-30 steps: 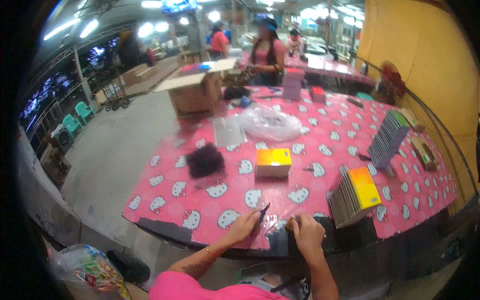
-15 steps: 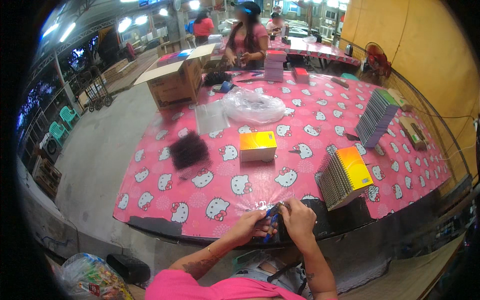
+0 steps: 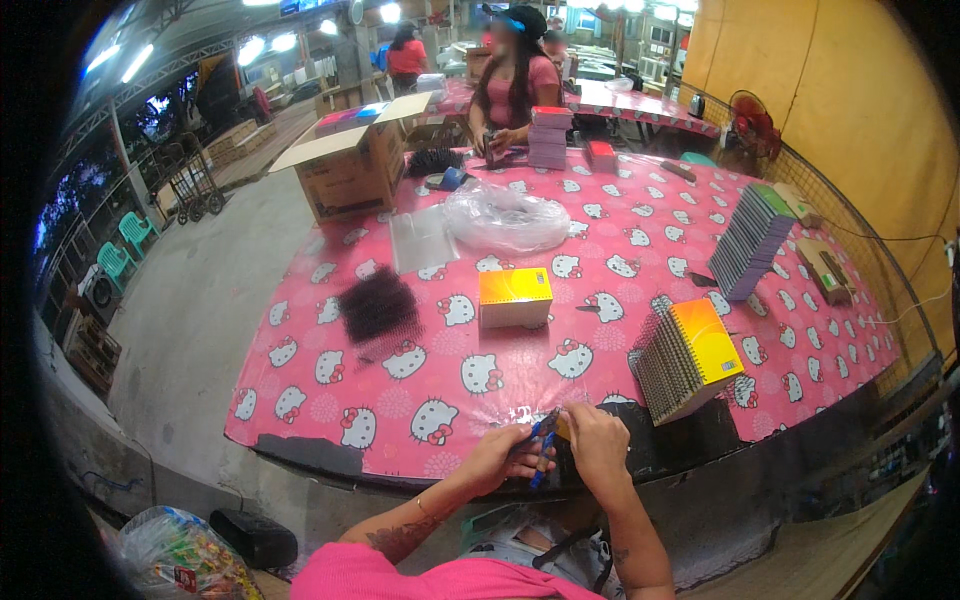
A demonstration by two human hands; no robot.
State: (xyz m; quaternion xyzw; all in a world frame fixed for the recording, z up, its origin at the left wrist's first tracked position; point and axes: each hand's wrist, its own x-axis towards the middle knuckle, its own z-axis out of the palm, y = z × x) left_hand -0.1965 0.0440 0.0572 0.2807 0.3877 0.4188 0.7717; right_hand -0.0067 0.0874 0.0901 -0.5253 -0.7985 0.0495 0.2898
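At the table's near edge, my left hand (image 3: 495,455) is closed around blue-handled pliers (image 3: 544,452), whose jaws point away from me. Close beside them, my right hand (image 3: 598,442) pinches a small yellow-orange notebook (image 3: 563,429); most of it is hidden by the fingers. A stack of yellow spiral notebooks (image 3: 690,355) leans to the right of my hands. Farther off, a shorter yellow stack (image 3: 515,297) lies mid-table. Left of it is a heap of black spiral binding wires (image 3: 378,305).
The pink patterned table (image 3: 400,400) also bears clear plastic wrap (image 3: 505,215), an open cardboard box (image 3: 350,170), a tall stack of green-topped notebooks (image 3: 752,240) and a purple-edged stack (image 3: 549,138). Across the table stands a co-worker (image 3: 515,85), hands on a small dark item.
My hands stay nearly in place; the pliers have turned slightly more upright and the yellow-orange notebook shows more. The co-worker has shifted right, toward the purple-edged stack.
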